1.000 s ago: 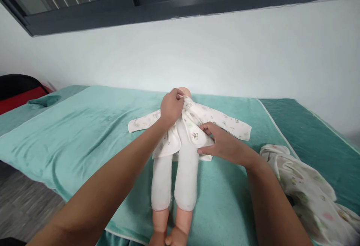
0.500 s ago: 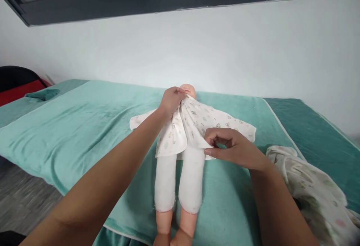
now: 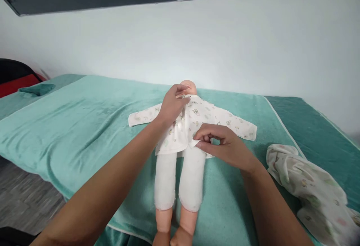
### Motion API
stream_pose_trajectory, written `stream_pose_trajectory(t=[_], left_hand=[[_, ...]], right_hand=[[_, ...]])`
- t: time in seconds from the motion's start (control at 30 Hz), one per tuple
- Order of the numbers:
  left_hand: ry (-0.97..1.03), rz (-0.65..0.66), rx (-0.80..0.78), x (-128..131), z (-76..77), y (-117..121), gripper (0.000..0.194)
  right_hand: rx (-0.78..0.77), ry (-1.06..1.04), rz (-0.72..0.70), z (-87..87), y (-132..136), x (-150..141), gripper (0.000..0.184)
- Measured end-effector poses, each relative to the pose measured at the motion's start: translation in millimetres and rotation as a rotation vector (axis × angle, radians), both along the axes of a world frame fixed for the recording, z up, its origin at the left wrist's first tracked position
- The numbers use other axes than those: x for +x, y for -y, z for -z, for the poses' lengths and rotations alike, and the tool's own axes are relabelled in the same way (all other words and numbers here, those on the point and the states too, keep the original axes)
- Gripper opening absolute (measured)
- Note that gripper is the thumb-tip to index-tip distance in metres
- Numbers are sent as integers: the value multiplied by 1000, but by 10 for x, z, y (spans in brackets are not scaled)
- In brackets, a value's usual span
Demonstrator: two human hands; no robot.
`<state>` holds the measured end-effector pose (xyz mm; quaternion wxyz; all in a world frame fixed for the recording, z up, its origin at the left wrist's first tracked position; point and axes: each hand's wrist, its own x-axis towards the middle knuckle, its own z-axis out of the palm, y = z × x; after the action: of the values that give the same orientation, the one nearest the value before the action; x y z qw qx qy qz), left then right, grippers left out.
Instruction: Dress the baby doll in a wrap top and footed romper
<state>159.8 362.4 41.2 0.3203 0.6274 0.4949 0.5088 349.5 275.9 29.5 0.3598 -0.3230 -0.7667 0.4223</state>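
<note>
A baby doll (image 3: pixel 180 178) lies on its back on a teal towel (image 3: pixel 84 133), head toward the wall, white cloth legs toward me. It wears a white printed shirt (image 3: pixel 213 117) with sleeves spread to both sides. My left hand (image 3: pixel 172 105) rests on the shirt at the doll's chest near the neck, fingers curled on the fabric. My right hand (image 3: pixel 222 144) pinches the shirt's lower right front flap at the doll's waist.
A crumpled printed white garment (image 3: pixel 309 189) lies on the towel at the right. A darker teal cover (image 3: pixel 320 129) shows beyond the towel's white edge. A white wall stands behind; a red and black object (image 3: pixel 14 81) is at far left. Grey floor lies lower left.
My right hand has drawn the shirt's right flap across the doll's belly toward the middle, closing the front. My left hand stayed at the chest. The view tilted down slightly.
</note>
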Motion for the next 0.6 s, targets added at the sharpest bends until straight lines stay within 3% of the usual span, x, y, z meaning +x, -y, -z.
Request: stream_pose_trajectory(t=[0.1,0.17,0.33,0.43,0.53,0.6], left_hand=[[110,85,45,-69,27,315,25],[120,52,53,-179,145,559,23],[-16,-192,38,-650,728,1137,23],[-100,-150,-133,-876,972,1386,27],[-238,-74,-167,-938,1008,1520,33],[-371,-44,-168,-915,981,1542,37]], right_hand=[[0,34,-14,-26,0,-31,8],[-3,37,12,-33,-6,-18,9],[-70,-75,-3,119,47,60,28],[-106,-267,111,325,167,101,41],[-122,-326,333,530,324,124,25],[-127,-286,411,637,428,122,24]])
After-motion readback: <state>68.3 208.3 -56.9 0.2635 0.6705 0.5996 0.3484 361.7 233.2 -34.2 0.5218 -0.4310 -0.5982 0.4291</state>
